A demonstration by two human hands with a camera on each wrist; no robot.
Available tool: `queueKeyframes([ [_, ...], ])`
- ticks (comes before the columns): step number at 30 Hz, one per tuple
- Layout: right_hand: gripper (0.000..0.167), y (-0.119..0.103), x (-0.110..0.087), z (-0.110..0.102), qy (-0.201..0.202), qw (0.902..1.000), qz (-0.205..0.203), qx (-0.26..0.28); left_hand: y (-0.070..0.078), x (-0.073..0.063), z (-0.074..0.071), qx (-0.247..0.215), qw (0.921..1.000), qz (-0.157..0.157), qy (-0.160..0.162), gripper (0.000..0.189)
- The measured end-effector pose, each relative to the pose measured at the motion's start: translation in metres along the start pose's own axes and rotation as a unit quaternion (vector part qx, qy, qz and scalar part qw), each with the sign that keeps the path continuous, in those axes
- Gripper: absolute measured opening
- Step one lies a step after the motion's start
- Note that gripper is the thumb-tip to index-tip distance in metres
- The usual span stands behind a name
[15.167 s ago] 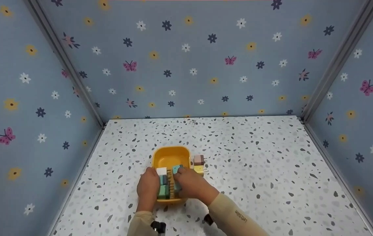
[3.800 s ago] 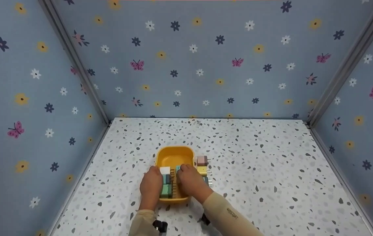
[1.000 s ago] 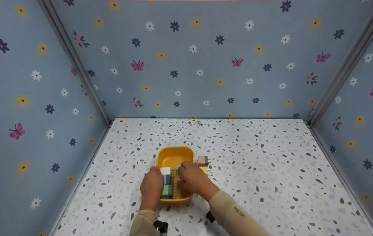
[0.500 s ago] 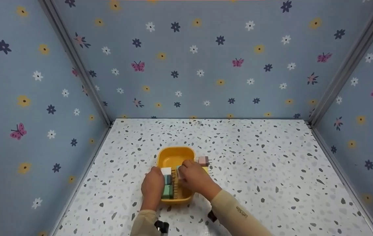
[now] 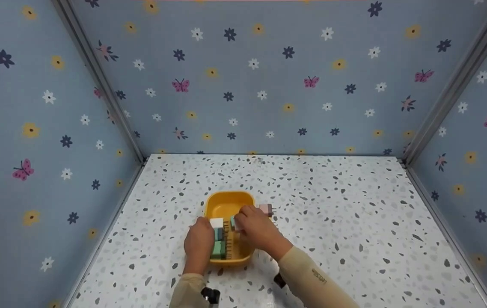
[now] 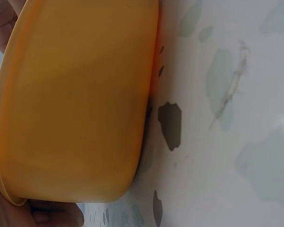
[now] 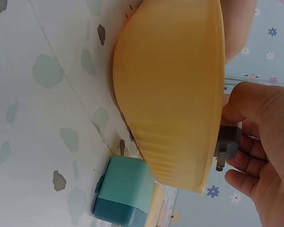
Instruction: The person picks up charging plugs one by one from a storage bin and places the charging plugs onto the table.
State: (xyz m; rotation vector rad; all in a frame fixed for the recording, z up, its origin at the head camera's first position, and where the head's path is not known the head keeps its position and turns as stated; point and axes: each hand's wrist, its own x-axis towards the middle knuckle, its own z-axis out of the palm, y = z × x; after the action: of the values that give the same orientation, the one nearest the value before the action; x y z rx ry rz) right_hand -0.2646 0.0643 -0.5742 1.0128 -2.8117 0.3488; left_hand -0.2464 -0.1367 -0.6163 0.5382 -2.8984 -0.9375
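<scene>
My left hand [image 5: 199, 244] grips the left rim of a yellow plastic basket [image 5: 228, 193]. Over the basket's right side, my right hand [image 5: 258, 229] pinches a plug-in charger, whose dark grey end [image 7: 229, 141] and metal prongs show in the right wrist view; a pale part [image 5: 239, 225] shows in the head view. Inside the basket, a white charger [image 5: 217, 222], a blue one [image 5: 218, 233] and a green one [image 5: 218, 250] line the left side, prongs pointing right. A teal charger [image 5: 233, 221] lies by my right fingertips, partly hidden.
Outside the basket's right wall, a pink charger [image 5: 265, 208] lies on the speckled white tabletop [image 5: 333, 205]. Nearer in the right wrist view is a teal charger [image 7: 125, 184], with yellow and pink ones partly visible behind it. Flower-patterned walls [image 5: 243, 85] enclose the table.
Earlier, a teal-and-blue charger appeared on the table beside the yellow one. Over the last second my right hand has shifted slightly right and away, carrying the charger. My left hand stays on the rim.
</scene>
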Motion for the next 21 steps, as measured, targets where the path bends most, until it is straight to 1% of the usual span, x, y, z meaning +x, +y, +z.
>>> queueKeyframes([
  [2, 0.020, 0.001, 0.000, -0.001, 0.003, 1.0000, 0.000, 0.001, 0.000, 0.000, 0.000, 0.002, 1.0000, 0.000, -0.001, 0.040],
  [6, 0.020, 0.003, -0.002, -0.002, 0.003, 0.9999, 0.005, 0.014, 0.000, 0.000, 0.000, 0.001, 1.0000, -0.009, -0.005, 0.041],
  [11, 0.023, 0.007, -0.006, -0.005, -0.007, 0.9997, 0.012, 0.018, 0.001, -0.001, 0.000, -0.016, 0.9996, -0.017, -0.015, 0.042],
  [15, 0.029, 0.012, -0.011, -0.009, -0.018, 0.9994, 0.024, 0.014, 0.001, -0.002, 0.000, -0.019, 0.9995, -0.018, -0.020, 0.042],
  [19, 0.036, 0.017, -0.012, -0.013, -0.015, 0.9994, 0.030, 0.014, 0.001, 0.000, -0.001, -0.022, 0.9992, -0.024, -0.022, 0.042],
  [21, 0.037, 0.019, -0.013, -0.014, -0.010, 0.9996, 0.025, 0.012, 0.001, 0.000, -0.002, -0.025, 0.9991, -0.025, -0.024, 0.042],
])
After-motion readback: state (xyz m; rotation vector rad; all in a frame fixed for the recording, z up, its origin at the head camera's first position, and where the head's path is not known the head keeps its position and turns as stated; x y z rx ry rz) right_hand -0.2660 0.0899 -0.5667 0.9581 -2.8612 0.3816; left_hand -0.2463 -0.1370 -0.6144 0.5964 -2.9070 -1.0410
